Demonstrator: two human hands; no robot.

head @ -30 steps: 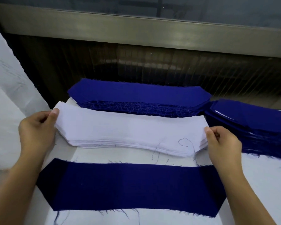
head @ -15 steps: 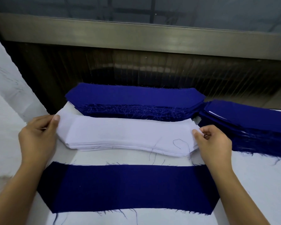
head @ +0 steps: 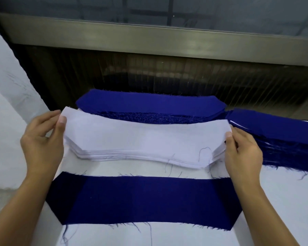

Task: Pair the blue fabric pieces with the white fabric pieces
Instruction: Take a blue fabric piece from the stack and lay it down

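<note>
A single blue fabric piece (head: 146,199) lies flat on the white table near me. Behind it sits a stack of white fabric pieces (head: 144,155). The top white piece (head: 146,134) is raised off that stack, its far edge lifted. My left hand (head: 43,139) pinches its left end between thumb and fingers. My right hand (head: 242,151) pinches its right end. A thick stack of blue pieces (head: 149,105) lies behind the white stack.
A second pile of blue pieces (head: 277,137) lies at the right, partly beyond my right hand. White sheeting (head: 11,107) rises at the left. A dark slatted panel and a metal rail (head: 149,41) close off the table's far side.
Both hands have lifted the top white piece off the stack; its far edge now rises in front of the rear blue stack. The hands have moved apart slightly.
</note>
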